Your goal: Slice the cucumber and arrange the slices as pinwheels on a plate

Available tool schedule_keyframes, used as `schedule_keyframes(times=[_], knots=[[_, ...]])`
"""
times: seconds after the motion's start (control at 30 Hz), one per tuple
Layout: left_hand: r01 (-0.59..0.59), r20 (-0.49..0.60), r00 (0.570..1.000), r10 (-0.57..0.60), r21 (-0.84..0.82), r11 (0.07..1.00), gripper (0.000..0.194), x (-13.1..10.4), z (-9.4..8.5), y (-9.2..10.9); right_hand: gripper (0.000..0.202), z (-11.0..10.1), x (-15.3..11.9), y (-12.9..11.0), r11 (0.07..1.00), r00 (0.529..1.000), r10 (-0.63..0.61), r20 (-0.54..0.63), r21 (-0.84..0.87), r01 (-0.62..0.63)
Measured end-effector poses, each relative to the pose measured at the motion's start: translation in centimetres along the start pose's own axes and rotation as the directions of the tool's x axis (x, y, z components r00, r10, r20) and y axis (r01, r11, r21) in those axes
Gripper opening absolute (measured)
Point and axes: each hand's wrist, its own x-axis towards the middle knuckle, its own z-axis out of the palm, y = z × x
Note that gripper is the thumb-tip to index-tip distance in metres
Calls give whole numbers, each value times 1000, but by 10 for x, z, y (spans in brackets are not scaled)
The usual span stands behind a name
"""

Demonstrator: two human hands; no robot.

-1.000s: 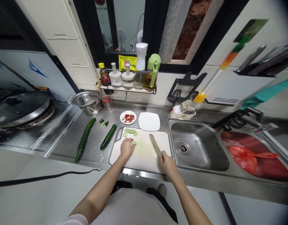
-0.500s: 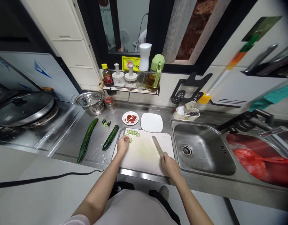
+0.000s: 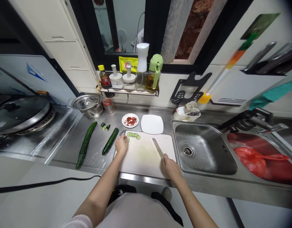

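On the white cutting board (image 3: 146,158), a row of cucumber slices (image 3: 133,135) lies near the top left edge. My left hand (image 3: 121,145) is at the board's left side, its fingers closed on a cucumber slice (image 3: 127,139) just below the row. My right hand (image 3: 169,166) grips the handle of a knife (image 3: 157,148), whose blade points up and left over the right part of the board. One cucumber (image 3: 110,141) lies left of the board and a longer cucumber (image 3: 86,145) farther left. Small cucumber pieces (image 3: 105,126) sit above them.
Behind the board are a plate of red pieces (image 3: 130,120) and a white square plate (image 3: 152,124). A sink (image 3: 205,148) is on the right. A steel pot (image 3: 88,106) and a jar (image 3: 109,106) stand at the back left, with a condiment rack (image 3: 129,91) above.
The view has shifted slightly. My left hand has moved a little up and left along the board's edge with the slice. My right hand still holds the knife in nearly the same place.
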Motion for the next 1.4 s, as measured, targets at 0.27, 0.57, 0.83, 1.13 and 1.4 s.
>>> schedule_keyframes(times=[0.27,0.57,0.83,1.13,1.4], knots=[[-298,185,942,279,84,951,37,5,17,47,32,-3,-2,-1,1000,1000,2,16,6,-3],[-390,175,914,365,138,911,26,9,22,49,32,4,-1,0,1000,1000,-14,-22,10,15],[-94,358,919,167,-212,973,19,-6,16,31,31,5,0,0,1000,999,-25,-25,2,25],[-277,297,908,297,-106,955,18,-24,16,13,30,2,-1,4,998,998,-65,-21,-24,65],[-217,220,944,245,-144,965,16,-27,25,1,29,9,-23,-7,976,978,-207,3,-66,207]])
